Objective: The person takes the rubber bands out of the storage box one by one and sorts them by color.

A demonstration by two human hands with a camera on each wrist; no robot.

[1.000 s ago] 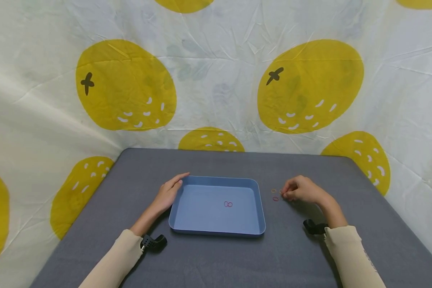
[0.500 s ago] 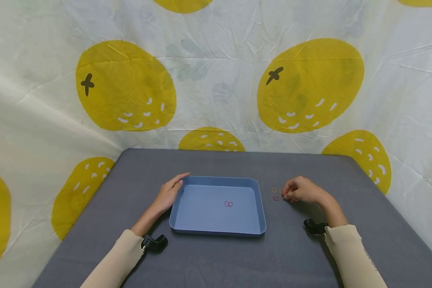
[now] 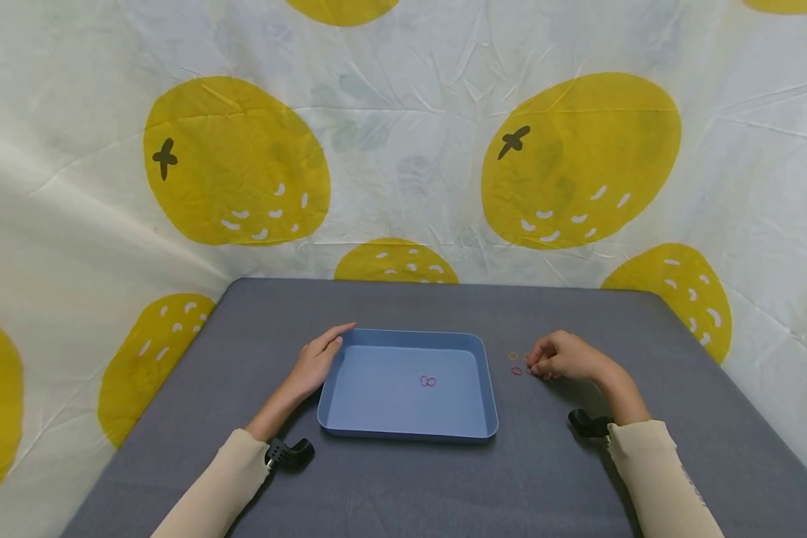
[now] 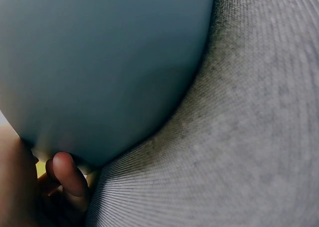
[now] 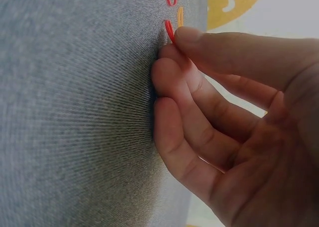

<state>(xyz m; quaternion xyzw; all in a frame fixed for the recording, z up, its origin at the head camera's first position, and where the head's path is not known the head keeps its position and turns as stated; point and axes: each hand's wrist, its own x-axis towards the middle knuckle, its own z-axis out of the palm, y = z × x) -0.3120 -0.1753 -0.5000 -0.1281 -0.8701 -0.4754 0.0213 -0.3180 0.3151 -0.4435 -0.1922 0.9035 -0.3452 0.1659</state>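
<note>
My left hand [image 3: 314, 362] holds the left side of a shallow blue tray [image 3: 376, 407], thumb at the rim; the left wrist view shows curled fingertips [image 4: 70, 174] against the tray's outer wall. Two small red rubber bands [image 3: 428, 381] lie side by side inside the tray. To its right, my right hand [image 3: 566, 356] is low over the table, thumb and fingers pinching a red rubber band [image 5: 169, 32]. Beside those fingertips lie a yellow-orange band [image 3: 513, 356] and another red band [image 3: 516, 371]. A further yellowish band is partly hidden by the fingers.
A dark grey cloth covers the table [image 3: 403, 486]. Behind it hangs a white curtain [image 3: 403, 164] printed with yellow fruit. Black camera mounts sit at both wrists, the left one [image 3: 289, 454] close to the tray's front left corner.
Hardly anything differs: the right hand stays at the bands, its fingertips shifting very slightly. The left hand and tray keep their places.
</note>
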